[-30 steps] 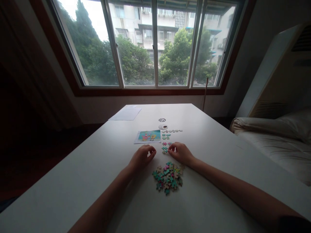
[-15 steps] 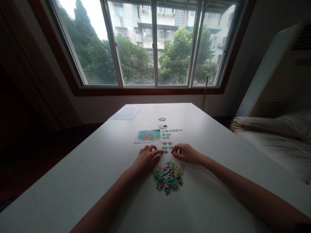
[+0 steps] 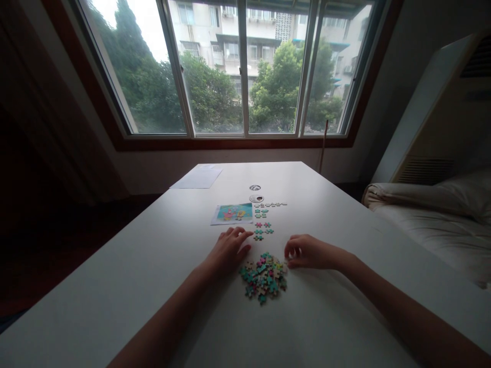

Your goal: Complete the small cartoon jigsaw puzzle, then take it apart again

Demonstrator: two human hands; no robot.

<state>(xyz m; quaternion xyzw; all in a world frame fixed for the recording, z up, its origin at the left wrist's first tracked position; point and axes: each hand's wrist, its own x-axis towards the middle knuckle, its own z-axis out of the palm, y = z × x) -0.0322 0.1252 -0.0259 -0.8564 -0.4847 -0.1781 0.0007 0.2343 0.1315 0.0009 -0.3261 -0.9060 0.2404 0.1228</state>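
Observation:
A loose heap of puzzle pieces (image 3: 264, 278), mostly green with pink, yellow and beige ones, lies on the white table between my forearms. Fingers apart, my left hand (image 3: 229, 250) rests left of the sorted puzzle pieces (image 3: 259, 232); its index fingertip is beside their lower rows. At the heap's upper right edge is my right hand (image 3: 309, 252), fingers curled together; whatever sits at its fingertips is too small to make out. Beyond my left hand lies a picture card (image 3: 232, 213) with a colourful cartoon scene.
Two round black-and-white pieces (image 3: 257, 198) lie past the sorted rows. A row of pale puzzle pieces (image 3: 273, 205) runs right of the card. White paper (image 3: 196, 178) is at the table's (image 3: 126, 286) far left corner. A couch (image 3: 425, 214) stands to the right.
My right hand has drawn back from the sorted rows, rightward and nearer, to the heap's edge. My left hand's index finger has come away from the lowest sorted piece.

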